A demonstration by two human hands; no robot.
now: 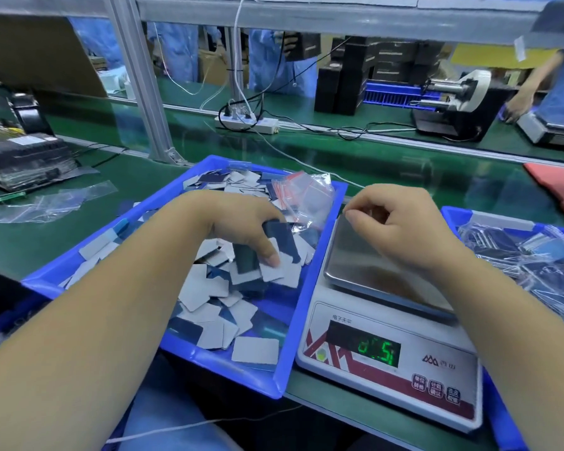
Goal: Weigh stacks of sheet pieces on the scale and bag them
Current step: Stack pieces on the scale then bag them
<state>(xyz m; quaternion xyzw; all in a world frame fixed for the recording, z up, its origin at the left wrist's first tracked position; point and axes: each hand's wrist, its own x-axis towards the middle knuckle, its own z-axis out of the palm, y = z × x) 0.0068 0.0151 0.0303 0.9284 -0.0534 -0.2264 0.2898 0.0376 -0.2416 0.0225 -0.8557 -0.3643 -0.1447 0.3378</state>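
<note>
Directly before you a tray (316,262) of loose sheet pieces (205,294) sits on the bench, with a heap of small bags (310,196) in its far right corner. The scale (388,362) stands just right of it, touching its wall. Right of the scale, another tray (450,213) holds filled bags (528,255). Your left hand (241,222) is over the first tray, your right hand (401,222) over the scale's pan (355,258). A power strip (248,123) lies behind.
</note>
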